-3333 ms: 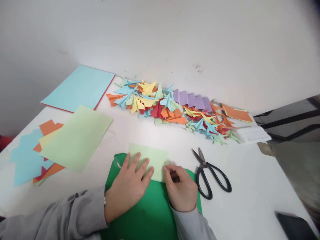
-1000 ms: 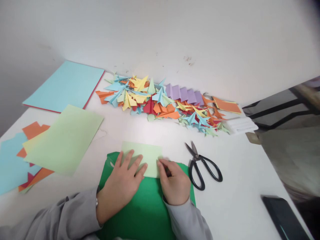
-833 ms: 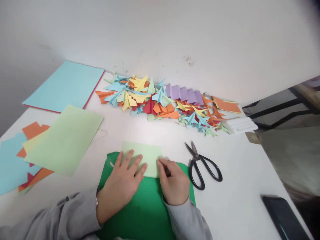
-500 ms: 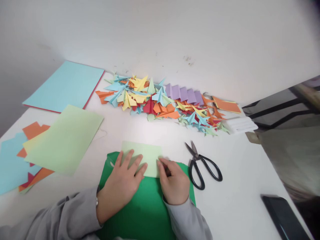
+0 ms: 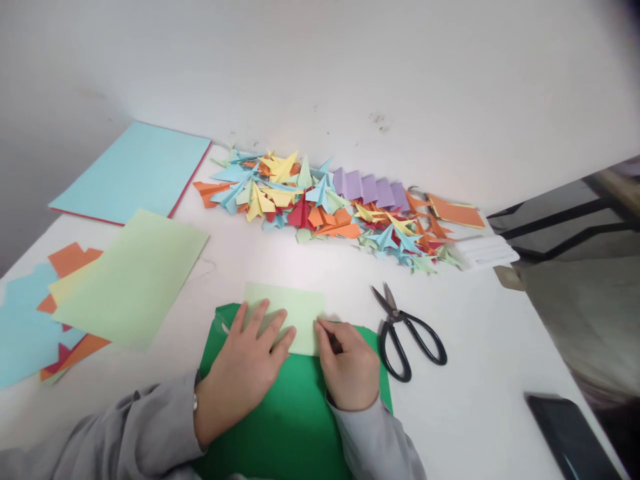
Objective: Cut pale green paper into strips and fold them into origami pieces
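Note:
A small light green sheet of paper [image 5: 306, 310] lies across the far edge of a dark green sheet [image 5: 280, 427]. Spread flat on the left part of the small sheet is my left hand [image 5: 250, 363], its fingers apart. My right hand [image 5: 349, 363] is closed, thumb and forefinger pinching the sheet's right edge. Just right of that hand rest black-handled scissors [image 5: 395, 315], their blades slightly apart and pointing away from me.
Many folded paper planes [image 5: 320, 207] lie along the wall, with purple folded paper [image 5: 370, 188] behind. At left are a large light green sheet [image 5: 135, 280], a blue sheet [image 5: 135, 173] and coloured scraps [image 5: 30, 320]. A phone [image 5: 570, 433] lies at right, near the table edge.
Both hands keep their places on the small light green sheet. The whole view has shifted very slightly; nothing else has visibly moved.

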The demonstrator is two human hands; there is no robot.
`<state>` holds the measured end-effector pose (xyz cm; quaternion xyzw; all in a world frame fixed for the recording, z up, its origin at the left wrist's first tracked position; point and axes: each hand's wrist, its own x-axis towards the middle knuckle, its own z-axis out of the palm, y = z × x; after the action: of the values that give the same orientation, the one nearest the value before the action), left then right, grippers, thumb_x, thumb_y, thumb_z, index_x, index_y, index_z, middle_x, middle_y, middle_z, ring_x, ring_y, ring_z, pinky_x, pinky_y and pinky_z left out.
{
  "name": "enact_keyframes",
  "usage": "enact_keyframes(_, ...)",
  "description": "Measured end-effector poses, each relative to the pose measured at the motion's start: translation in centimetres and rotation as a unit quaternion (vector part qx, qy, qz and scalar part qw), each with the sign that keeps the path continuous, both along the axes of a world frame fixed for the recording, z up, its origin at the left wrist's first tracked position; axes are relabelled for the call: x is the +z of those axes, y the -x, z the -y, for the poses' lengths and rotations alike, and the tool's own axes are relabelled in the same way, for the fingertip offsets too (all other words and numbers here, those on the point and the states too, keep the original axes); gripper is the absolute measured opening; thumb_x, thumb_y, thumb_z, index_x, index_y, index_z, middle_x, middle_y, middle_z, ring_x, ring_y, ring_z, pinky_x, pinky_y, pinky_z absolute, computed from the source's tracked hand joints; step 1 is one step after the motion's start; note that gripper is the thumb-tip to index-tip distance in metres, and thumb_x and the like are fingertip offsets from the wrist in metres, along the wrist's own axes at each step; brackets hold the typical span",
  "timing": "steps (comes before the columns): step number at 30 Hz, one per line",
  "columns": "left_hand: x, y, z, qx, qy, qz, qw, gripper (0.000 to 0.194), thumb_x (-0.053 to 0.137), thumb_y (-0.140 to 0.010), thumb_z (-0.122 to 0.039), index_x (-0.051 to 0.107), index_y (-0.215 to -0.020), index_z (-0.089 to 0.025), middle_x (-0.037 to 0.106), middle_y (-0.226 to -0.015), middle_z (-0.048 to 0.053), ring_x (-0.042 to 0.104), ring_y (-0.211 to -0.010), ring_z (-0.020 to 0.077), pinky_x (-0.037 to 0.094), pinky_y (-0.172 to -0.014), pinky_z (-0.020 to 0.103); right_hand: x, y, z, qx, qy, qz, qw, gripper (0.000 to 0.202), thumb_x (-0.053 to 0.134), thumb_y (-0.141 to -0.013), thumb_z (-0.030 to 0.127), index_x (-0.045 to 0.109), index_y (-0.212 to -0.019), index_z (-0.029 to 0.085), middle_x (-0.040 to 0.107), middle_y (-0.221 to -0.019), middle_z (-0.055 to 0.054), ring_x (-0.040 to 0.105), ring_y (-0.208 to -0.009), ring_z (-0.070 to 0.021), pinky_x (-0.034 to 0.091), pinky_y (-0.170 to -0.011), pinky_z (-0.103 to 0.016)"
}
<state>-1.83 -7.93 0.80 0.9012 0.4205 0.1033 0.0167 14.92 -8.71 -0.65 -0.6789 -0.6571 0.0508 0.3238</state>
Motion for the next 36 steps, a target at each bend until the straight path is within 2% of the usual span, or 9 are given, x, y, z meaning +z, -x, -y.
enact_keyframes(21,-0.24,0.27,0.25,-0.01,0.008,-0.005,1.0,0.029,0.042,-0.087,-0.024,0.053,-0.113,-0.022,0.051,-0.124,0.004,0.035,-0.121,0.0334,0.031,-0.095,0.056,0.12,-0.02,-0.04,-0.002,-0.013,0.008,1.0,0.022,0.052,-0.08,0.029,0.066,-0.073,0.014,0.062,-0.059,-0.003,0.053,-0.047,-0.0105,0.043,-0.048,-0.022)
enact_keyframes(36,-0.15,0.07,0.18,0.005,0.008,0.021,1.0,0.025,0.043,-0.086,-0.026,0.056,-0.108,-0.022,0.054,-0.12,0.004,0.039,-0.118,0.0329,0.032,-0.093,0.057,-0.03,-0.07,0.05,0.005,-0.009,0.009,1.0,0.022,0.051,-0.081,0.03,0.066,-0.075,0.014,0.063,-0.061,-0.003,0.055,-0.051,-0.0116,0.044,-0.05,-0.023)
